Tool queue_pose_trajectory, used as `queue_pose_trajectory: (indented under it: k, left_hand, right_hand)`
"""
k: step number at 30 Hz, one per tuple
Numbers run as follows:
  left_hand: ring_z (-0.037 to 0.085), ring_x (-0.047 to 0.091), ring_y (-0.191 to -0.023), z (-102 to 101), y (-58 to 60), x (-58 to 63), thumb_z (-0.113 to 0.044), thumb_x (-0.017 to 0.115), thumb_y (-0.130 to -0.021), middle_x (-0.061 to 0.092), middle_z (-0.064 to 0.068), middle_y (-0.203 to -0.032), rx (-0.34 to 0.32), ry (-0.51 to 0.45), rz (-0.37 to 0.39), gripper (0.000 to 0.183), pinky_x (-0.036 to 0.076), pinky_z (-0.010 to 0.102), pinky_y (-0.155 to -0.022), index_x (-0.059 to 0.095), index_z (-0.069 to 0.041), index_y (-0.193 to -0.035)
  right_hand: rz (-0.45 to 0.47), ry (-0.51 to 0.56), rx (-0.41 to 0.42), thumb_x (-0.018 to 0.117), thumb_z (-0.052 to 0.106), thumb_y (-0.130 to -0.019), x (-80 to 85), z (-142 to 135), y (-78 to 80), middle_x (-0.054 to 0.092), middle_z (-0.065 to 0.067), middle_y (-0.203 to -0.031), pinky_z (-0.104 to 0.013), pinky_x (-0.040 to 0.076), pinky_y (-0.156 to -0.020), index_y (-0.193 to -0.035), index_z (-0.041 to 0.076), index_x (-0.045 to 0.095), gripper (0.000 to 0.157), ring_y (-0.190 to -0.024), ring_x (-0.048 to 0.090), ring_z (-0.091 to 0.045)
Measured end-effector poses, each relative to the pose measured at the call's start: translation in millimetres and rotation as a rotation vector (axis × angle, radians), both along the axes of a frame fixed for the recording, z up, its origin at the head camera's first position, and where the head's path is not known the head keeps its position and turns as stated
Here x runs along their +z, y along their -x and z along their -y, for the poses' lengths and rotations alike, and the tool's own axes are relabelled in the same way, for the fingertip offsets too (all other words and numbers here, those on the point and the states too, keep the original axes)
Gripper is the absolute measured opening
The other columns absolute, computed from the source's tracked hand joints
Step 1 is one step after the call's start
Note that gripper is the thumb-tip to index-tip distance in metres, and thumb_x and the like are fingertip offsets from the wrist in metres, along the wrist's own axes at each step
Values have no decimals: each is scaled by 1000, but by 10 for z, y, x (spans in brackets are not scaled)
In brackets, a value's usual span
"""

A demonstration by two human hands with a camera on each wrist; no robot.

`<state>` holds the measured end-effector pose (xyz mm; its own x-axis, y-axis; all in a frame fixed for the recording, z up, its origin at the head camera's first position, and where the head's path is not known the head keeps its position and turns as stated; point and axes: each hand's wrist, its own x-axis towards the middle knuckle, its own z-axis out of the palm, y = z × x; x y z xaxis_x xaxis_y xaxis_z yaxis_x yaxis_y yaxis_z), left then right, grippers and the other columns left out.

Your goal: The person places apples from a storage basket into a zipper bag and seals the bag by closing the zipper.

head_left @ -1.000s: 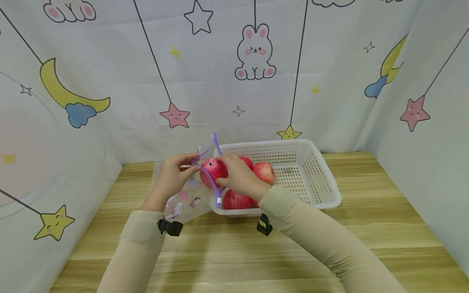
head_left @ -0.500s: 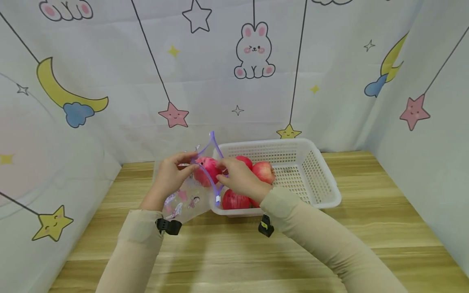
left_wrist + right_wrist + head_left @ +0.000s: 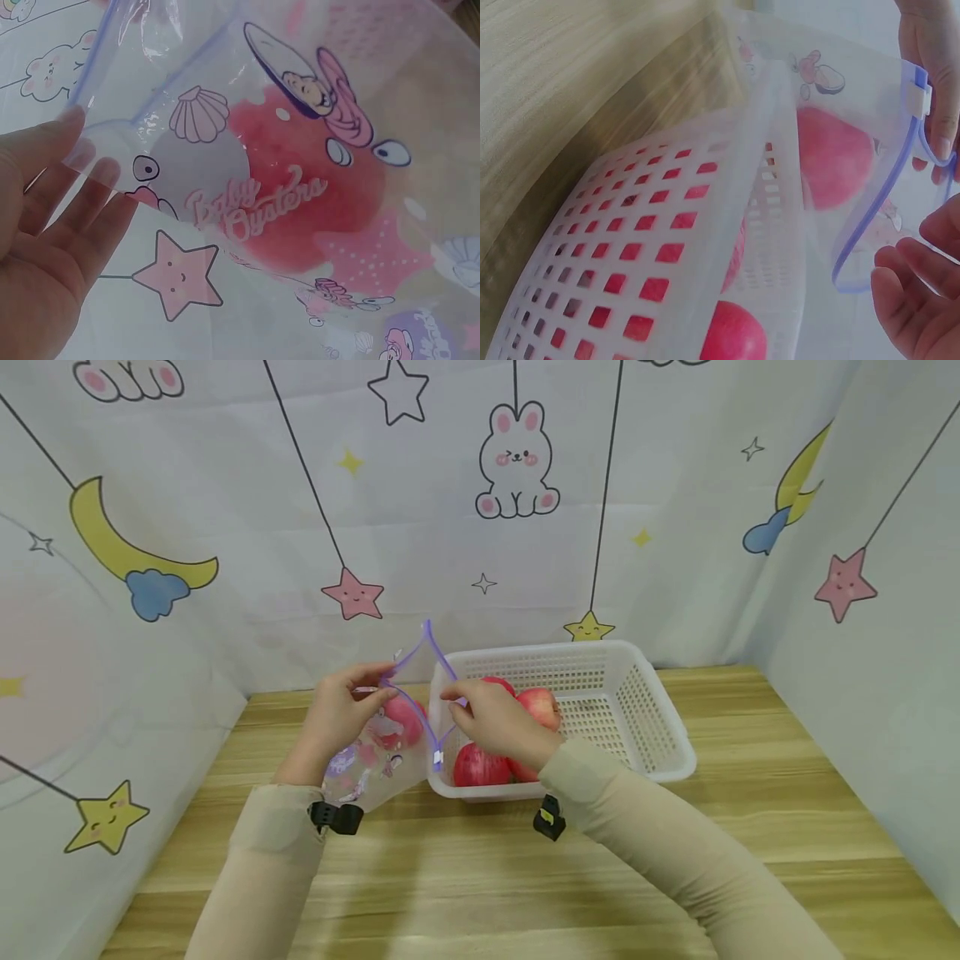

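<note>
My left hand pinches the purple zip rim of a clear printed slider bag between thumb and fingers. The bag's mouth gapes toward the right. A red apple sits inside the bag, seen through the film in both wrist views. My right hand is at the right side of the mouth, fingers loosely bent with nothing between them. Under it stands a white plastic basket with several red apples in its left part, one of them near the front wall. The right hand partly hides the others.
A wooden table bears the basket and the bag. White curtains with printed rabbits, stars and moons rise behind and on both sides. The basket's left rim is right next to the bag's mouth.
The apple in my right hand has gone left through the mouth into the bag, and the right hand has let it go. My left hand has shifted slightly left and up with the rim.
</note>
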<state>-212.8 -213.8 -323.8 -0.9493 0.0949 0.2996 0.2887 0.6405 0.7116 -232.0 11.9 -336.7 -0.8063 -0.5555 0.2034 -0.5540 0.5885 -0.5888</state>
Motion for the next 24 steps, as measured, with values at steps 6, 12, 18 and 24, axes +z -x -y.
queue_pose_trajectory:
  k: [6, 12, 18, 24]
  left_hand:
    - [29, 62, -104, 18, -20, 32, -15, 63, -91, 64, 17, -118, -8, -7, 1, 35, 52, 41, -91, 61, -3, -123]
    - [30, 62, -107, 25, -32, 79, -16, 63, -91, 64, 17, -119, -5, 8, -10, 34, 52, 40, -91, 61, -3, -123]
    - [32, 63, -106, 58, -50, 130, -16, 63, -91, 65, 17, -117, 16, 35, -19, 34, 52, 41, -90, 62, -3, -122]
    - [35, 65, -102, 110, -66, 191, -17, 63, -91, 65, 18, -116, 45, 69, -37, 35, 54, 43, -86, 61, -4, -123]
  right_hand:
    - [20, 35, -17, 52, 10, -94, -4, -92, 22, 65, -8, -114, -21, 48, -64, -120, 5, 62, 28, -77, 56, -12]
    - [67, 30, -33, 52, 13, -95, -23, -194, 34, 65, -11, -117, -25, 53, -72, -118, 5, 62, 26, -94, 63, -16]
    - [41, -39, -77, 53, 16, -95, -35, -288, 58, 66, -5, -114, -33, 54, -84, -115, 9, 63, 23, -103, 64, -18]
    - [45, -128, -91, 54, 15, -94, -37, -403, 84, 65, -8, -117, -38, 51, -91, -116, 7, 62, 25, -107, 60, -22]
